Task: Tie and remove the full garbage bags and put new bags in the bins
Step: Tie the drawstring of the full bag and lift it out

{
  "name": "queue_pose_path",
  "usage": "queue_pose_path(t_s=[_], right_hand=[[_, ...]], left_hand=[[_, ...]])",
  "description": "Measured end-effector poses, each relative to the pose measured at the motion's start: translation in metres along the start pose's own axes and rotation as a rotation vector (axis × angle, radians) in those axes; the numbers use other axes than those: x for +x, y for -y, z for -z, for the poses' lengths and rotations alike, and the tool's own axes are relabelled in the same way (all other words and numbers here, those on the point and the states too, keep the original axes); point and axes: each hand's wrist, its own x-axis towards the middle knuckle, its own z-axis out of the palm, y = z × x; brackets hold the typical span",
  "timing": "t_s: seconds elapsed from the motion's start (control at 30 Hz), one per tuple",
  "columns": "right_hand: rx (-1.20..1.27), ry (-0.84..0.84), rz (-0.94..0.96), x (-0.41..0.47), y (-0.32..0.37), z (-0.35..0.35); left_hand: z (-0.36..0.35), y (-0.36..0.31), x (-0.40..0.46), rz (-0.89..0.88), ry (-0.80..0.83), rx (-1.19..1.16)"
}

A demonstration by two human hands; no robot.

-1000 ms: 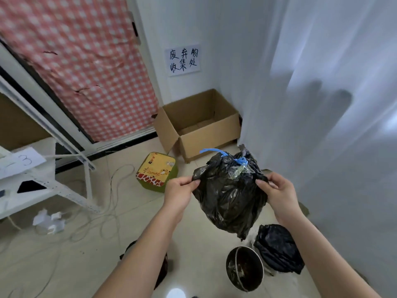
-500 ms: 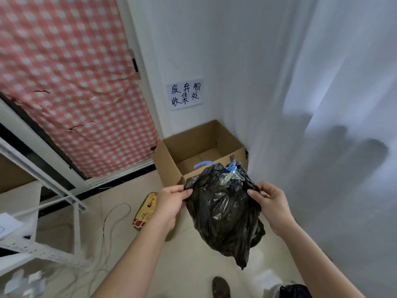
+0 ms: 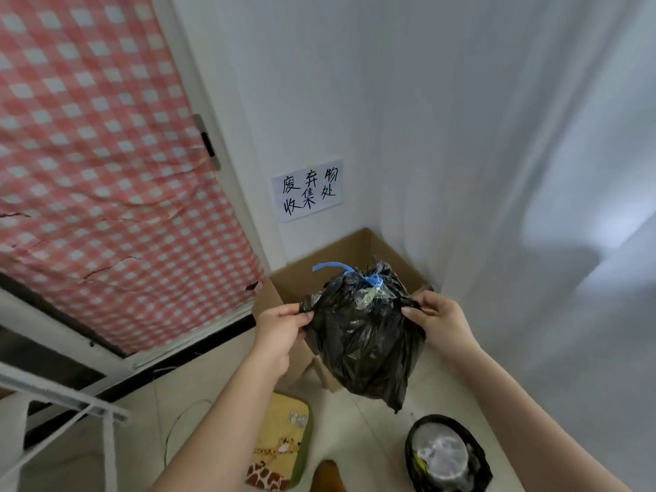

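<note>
Bag: full black garbage bag, neck gathered and bound with a blue tie; it hangs in the air, off the floor, in front of the cardboard box.
Left hand: thumb and fingers pinch a fold of plastic at the bag's upper left edge.
Right hand: fingers curled, pinching the bag's upper right edge.
Box: open, stands far in the corner under a handwritten paper sign; its inside is mostly hidden by the bag.
Bin: near right on the floor, already holding a black liner, something pale inside.
Floor, near middle: a yellow pad with giraffe print; cables to its left.
Left side: red checked cloth over a door or window.
Step in hand: looks like the removal stage, the tied bag being carried toward the box.
Next move: likely calls for carrying the bag forward over the box rim, lowering it and letting both pinches go together, so the thin plastic does not tear.
</note>
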Motion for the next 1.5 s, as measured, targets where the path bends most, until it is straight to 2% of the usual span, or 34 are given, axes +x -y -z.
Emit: queue_pose_path(t_s=[0.3,0.53,0.77,0.97,1.3,1.43,1.5], right_hand=[[0.013,-0.113,-0.052,0.125,0.033,-0.051],[-0.03,-0.053,-0.072,0.24,0.021,-0.085],[-0.136,0.121,-0.154,0.37,-0.054,-0.121],[-0.19,0.194,-0.202,0.467,-0.166,-0.166],[-0.193,0.151,-0.309,0.564,-0.331,-0.237],[-0.121,0.172,-0.372,0.575,-0.371,-0.266],[-0.151,0.27,-0.398,0.576,-0.383,-0.279]], left_hand=[[-0.017,-0.077,0.132,0.017,0.033,0.029],[-0.027,-0.075,0.243,0.118,-0.033,0.001],[-0.043,-0.012,0.364,0.202,-0.215,0.011],[-0.056,0.08,0.479,0.206,-0.342,0.08],[-0.045,0.199,0.651,0.194,-0.225,0.306],[-0.035,0.229,0.693,0.194,-0.281,0.374],[-0.031,0.237,0.703,0.156,-0.357,0.386]])
